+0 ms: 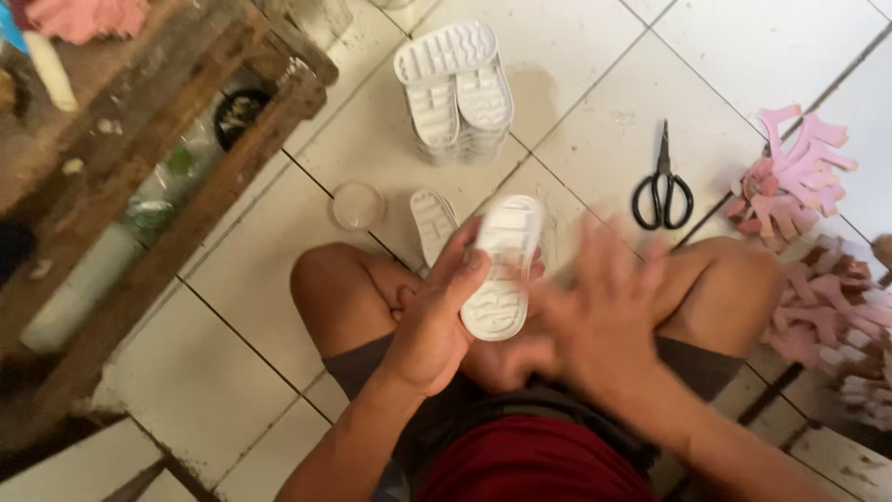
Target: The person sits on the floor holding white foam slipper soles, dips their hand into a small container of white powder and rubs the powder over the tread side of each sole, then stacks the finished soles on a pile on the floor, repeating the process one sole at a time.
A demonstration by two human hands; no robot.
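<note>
From my seat the feed looks evenly lit by soft, diffuse light, brightest on the pale glazed floor tiles (595, 65) at the top, which show a faint sheen but no hard glare. Shadows are weak: I see only a soft grey one beside the stack of white moulded shoe soles (455, 88). The dark worn wooden bench (139, 158) on the left falls into murk, its lower corner nearly black. My right hand (604, 321) is smeared by motion blur, fingers ghosted; the left hand (437, 321) is only slightly soft. The black-handled scissors (662, 186) read crisp. Straight grout lines bend slightly near the edges.
</note>
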